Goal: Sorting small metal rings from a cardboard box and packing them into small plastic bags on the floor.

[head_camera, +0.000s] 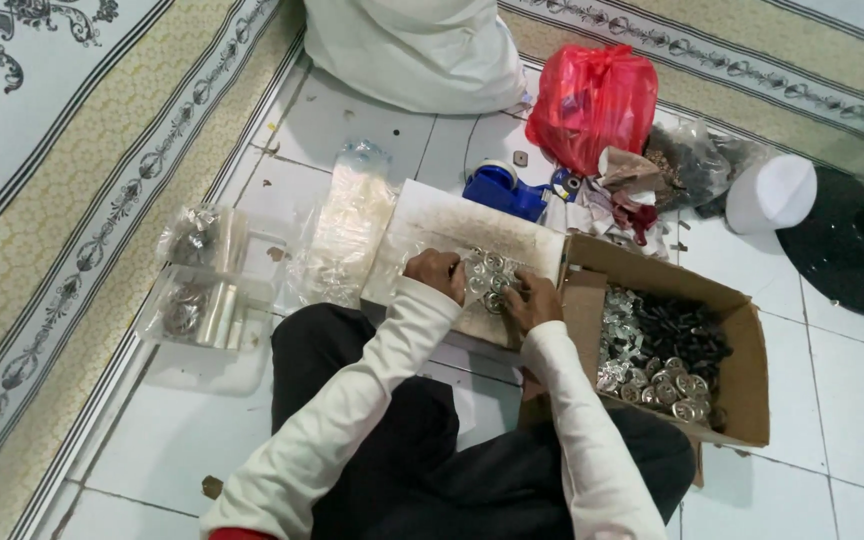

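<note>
A cluster of small round silvery metal pieces [487, 275] lies on a pale flat board [442, 225] that rests on the white tiled floor [852, 400], near the board's right edge. The left hand [436, 270] sits just left of the cluster, fingers curled down onto the nearest pieces. The right hand [532, 300] sits at the cluster's lower right, fingertips pinched on one or two pieces. About six or seven pieces show between the hands; the exact count cannot be told.

Just right of the board stands one open brown cardboard box [742, 330], holding a heap of more silvery round pieces toward its near edge and dark small parts behind. Left of the board lie several clear plastic bags [202, 290]. Beyond the board's far edge sit one blue tape dispenser [500, 190] and one red plastic bag [592, 100].
</note>
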